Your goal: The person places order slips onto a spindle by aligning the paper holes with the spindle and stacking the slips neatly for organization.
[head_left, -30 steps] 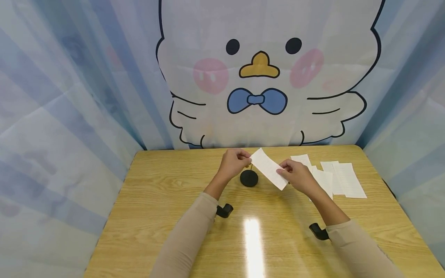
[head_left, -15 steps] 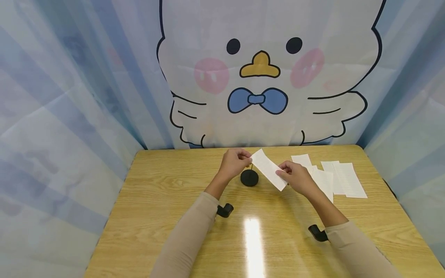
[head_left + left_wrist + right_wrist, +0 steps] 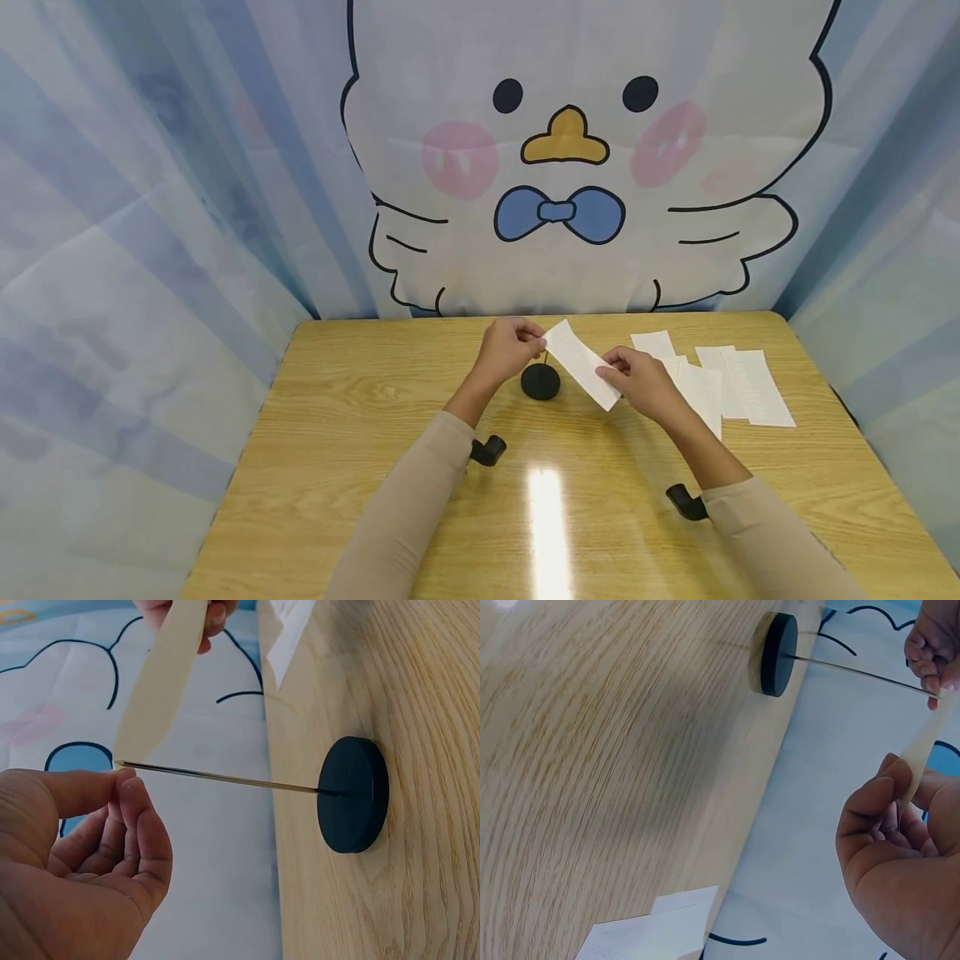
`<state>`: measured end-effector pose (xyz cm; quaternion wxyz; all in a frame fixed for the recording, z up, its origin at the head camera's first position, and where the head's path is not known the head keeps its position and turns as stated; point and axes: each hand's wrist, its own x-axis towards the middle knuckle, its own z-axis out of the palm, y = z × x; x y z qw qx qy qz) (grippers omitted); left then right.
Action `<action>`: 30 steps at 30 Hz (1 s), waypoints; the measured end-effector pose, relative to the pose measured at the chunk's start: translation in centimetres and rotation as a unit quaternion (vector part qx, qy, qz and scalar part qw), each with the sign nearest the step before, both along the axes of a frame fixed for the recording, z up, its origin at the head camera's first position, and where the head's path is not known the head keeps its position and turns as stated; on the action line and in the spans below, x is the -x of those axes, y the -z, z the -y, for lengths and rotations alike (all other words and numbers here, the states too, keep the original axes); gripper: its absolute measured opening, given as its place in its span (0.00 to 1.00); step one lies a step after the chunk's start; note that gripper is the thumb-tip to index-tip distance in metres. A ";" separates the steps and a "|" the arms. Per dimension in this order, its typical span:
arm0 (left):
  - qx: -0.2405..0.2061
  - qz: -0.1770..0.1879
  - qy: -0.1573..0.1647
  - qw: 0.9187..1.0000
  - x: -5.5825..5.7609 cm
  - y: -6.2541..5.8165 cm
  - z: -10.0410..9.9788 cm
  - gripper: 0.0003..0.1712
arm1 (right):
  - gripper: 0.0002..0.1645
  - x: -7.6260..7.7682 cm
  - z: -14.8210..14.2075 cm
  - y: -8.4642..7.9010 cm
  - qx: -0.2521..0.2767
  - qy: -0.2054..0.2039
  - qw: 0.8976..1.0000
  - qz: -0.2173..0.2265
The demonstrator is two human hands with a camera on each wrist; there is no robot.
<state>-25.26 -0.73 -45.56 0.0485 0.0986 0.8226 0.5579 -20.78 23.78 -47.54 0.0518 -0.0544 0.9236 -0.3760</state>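
A white slip of paper (image 3: 579, 367) is held tilted above the table between both hands. My left hand (image 3: 504, 350) pinches its far left corner between thumb and forefinger, right by the tip of a receipt spike. The spike's thin metal rod (image 3: 225, 778) stands up from a round black base (image 3: 540, 382). In the left wrist view the rod's point meets the paper's corner at the fingertips; whether it goes through cannot be told. My right hand (image 3: 645, 383) grips the slip's near right end, thumb on top.
Several more white paper slips (image 3: 761, 387) lie overlapping on the wooden table (image 3: 360, 467), right of the right hand. A patterned curtain (image 3: 562, 275) hangs behind the table's back edge. Black wrist mounts (image 3: 489, 451) stick out by both sleeves.
Both hands and the slip keep nearly the same place at the spike's tip. The head view has shifted very slightly.
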 end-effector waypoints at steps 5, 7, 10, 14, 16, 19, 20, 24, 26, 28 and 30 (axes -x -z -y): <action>0.006 0.005 -0.007 1.000 0.0 -0.2 -0.1 0.03 | 0.15 0.0 0.1 0.0 0.002 -0.001 1.000 -0.003; 0.009 0.006 -0.008 1.000 0.0 -0.3 -0.1 0.03 | 0.15 0.0 0.1 -0.1 0.000 0.000 1.000 -0.003; 0.020 0.002 -0.009 1.000 0.0 -0.2 -0.1 0.03 | 0.15 0.0 0.1 0.0 -0.002 0.001 1.000 -0.007; 0.027 0.019 -0.008 0.999 -0.1 1.0 0.1 0.04 | 0.15 -0.1 0.0 0.4 -0.010 0.003 1.000 -0.005; 0.026 0.031 -0.006 0.999 -0.2 1.9 0.2 0.04 | 0.15 -0.2 0.0 0.8 -0.014 0.001 1.000 -0.004; 0.017 0.043 -0.004 0.999 -0.3 3.0 0.3 0.04 | 0.15 -0.4 -0.1 1.5 -0.018 -0.002 1.000 -0.001; 0.018 0.041 -0.002 0.999 -0.3 3.3 0.3 0.04 | 0.15 -0.4 -0.2 1.7 -0.019 -0.003 1.000 0.001; 0.021 0.037 0.004 0.999 -0.1 4.2 0.4 0.04 | 0.15 -0.6 -0.2 2.5 -0.020 -0.003 1.000 0.014; 0.021 0.039 0.005 0.999 0.0 4.5 0.4 0.04 | 0.14 -0.7 -0.1 2.7 -0.018 -0.004 1.000 0.019; 0.022 0.041 0.004 0.999 0.0 4.8 0.5 0.04 | 0.14 -0.7 0.1 3.0 -0.019 -0.006 1.000 0.022; 0.022 0.043 0.004 0.999 -0.1 5.1 0.6 0.04 | 0.14 -0.8 0.2 3.2 -0.024 -0.008 0.999 0.027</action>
